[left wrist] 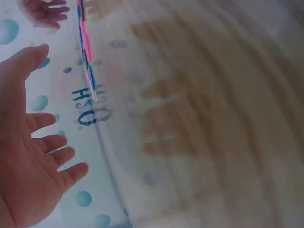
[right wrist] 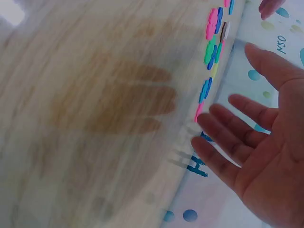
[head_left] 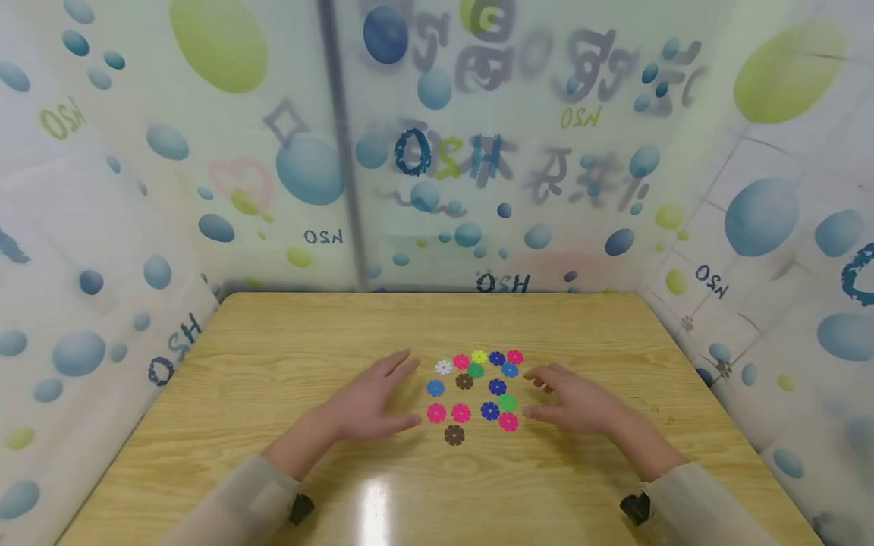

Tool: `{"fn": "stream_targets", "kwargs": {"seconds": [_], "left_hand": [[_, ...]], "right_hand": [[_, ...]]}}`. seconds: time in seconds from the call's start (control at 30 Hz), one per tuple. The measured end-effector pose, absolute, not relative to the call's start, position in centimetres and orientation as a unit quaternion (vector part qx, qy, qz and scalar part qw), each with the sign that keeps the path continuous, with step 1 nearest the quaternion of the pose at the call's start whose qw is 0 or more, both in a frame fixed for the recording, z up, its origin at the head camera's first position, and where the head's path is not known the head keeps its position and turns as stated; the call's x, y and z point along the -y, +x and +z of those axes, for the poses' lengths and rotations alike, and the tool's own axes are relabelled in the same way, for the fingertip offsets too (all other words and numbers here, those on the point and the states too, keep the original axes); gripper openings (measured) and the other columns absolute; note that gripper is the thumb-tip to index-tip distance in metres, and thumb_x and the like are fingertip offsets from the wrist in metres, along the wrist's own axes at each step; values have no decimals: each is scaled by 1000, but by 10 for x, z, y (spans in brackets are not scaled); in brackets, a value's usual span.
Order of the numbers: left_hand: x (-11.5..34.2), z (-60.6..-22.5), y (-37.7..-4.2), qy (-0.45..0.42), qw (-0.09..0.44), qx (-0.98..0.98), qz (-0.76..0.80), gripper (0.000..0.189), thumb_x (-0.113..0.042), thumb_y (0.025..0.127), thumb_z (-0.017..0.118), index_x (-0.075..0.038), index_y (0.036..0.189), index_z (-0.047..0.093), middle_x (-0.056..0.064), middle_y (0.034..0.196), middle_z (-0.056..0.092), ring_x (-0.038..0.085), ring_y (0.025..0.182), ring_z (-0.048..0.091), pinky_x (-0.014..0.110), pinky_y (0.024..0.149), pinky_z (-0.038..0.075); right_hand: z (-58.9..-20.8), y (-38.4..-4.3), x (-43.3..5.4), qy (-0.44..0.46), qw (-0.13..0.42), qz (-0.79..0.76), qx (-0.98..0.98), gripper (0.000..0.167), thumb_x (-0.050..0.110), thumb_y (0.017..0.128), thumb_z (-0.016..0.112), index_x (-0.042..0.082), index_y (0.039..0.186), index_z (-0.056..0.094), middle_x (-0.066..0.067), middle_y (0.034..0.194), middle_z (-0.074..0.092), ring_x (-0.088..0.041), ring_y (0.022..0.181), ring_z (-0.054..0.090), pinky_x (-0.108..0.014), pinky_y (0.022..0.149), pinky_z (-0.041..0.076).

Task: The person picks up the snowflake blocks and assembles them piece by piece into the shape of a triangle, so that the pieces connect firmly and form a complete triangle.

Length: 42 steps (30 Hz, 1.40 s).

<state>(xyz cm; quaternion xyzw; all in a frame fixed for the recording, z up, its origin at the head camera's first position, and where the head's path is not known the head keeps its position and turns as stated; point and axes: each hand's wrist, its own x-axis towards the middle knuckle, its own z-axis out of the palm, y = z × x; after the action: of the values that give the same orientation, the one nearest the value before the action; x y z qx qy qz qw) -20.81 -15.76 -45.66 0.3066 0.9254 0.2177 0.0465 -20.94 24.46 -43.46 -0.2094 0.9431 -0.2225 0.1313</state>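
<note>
Several flat, notched plastic discs (head_left: 460,413) in pink, blue, green, brown, yellow and white lie loosely spread on the wooden table (head_left: 287,326). To their left is my left hand (head_left: 372,398), fingers extended and thumb apart, holding nothing. My right hand (head_left: 573,398) is on the other side, its fingers relaxed and nothing held. A pink disc (head_left: 508,422) and a green disc (head_left: 507,403) lie nearest the right hand. Closest to the left hand are a blue disc (head_left: 435,388) and a pink disc (head_left: 436,413). In the wrist views both palms appear raised above the tabletop.
A curtain (head_left: 437,250) printed with balloon shapes and lettering hangs behind the table's far edge, and similar sheets stand at the left (head_left: 116,303) and right (head_left: 771,303). Light glares off the table near its front. Dark bands show at both sleeve cuffs.
</note>
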Motion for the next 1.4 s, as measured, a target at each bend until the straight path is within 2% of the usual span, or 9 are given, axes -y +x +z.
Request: {"fn": "stream_targets", "kwargs": {"seconds": [0.07,0.13,0.27,0.37,0.47,0.67,1.0,1.27,1.4], "left_hand": [[153,-457,-209,312,58,-918,239,76,-52,104,70,-8,162,49,17,162,54,38,147,56,59,119,50],[149,-459,-211,319,75,-906,268,58,-44,106,70,-9,152,60,9,140,67,27,127,68,49,108,59],[141,-464,-216,336,132,-873,328,30,-29,106,74,-12,131,71,-6,107,72,8,98,68,30,88,61],[134,-463,-216,344,175,-858,340,22,-26,105,75,-14,123,74,-9,98,72,3,89,66,25,83,58],[126,-462,-215,346,199,-855,331,20,-25,104,77,-15,120,74,-10,97,72,3,87,64,24,83,58],[114,-461,-212,357,198,-865,293,24,-21,101,79,-16,123,73,-9,100,72,1,90,63,24,86,58],[103,-460,-211,375,203,-865,266,36,-17,101,78,-19,137,74,-13,80,63,1,73,55,21,72,52],[102,-462,-211,383,192,-866,259,23,-19,99,81,-21,122,77,-14,82,66,-1,74,58,21,73,53],[101,-461,-210,376,202,-865,262,24,-20,99,81,-22,123,76,-15,84,67,-1,76,60,21,75,54]], "right_hand": [[-439,-210,-243,-229,140,-248,-931,44,36,104,77,10,138,67,-6,128,71,-24,116,68,-45,99,61],[-442,-211,-242,-250,155,-274,-915,28,27,104,77,13,128,70,0,118,72,-16,107,66,-36,93,60],[-448,-212,-240,-275,191,-311,-890,17,18,105,75,17,121,70,4,112,72,-11,103,65,-29,91,59],[-451,-213,-238,-274,212,-323,-880,19,18,105,76,19,123,70,3,111,70,-12,104,65,-29,91,57],[-454,-214,-236,-271,231,-333,-873,22,18,104,76,19,125,69,1,107,68,-14,98,63,-27,85,54],[-459,-215,-235,-263,242,-343,-869,21,21,106,75,21,126,68,-1,101,65,-17,90,59,-28,77,48],[-463,-215,-232,-260,242,-349,-867,20,19,107,73,21,125,67,-1,101,64,-16,87,57,-27,75,47],[-464,-215,-229,-264,247,-344,-867,18,16,107,73,20,124,68,0,101,62,-15,88,57,-27,77,48],[-465,-215,-229,-265,248,-343,-866,20,16,107,72,20,126,67,-1,101,62,-16,88,57,-27,77,48]]}}
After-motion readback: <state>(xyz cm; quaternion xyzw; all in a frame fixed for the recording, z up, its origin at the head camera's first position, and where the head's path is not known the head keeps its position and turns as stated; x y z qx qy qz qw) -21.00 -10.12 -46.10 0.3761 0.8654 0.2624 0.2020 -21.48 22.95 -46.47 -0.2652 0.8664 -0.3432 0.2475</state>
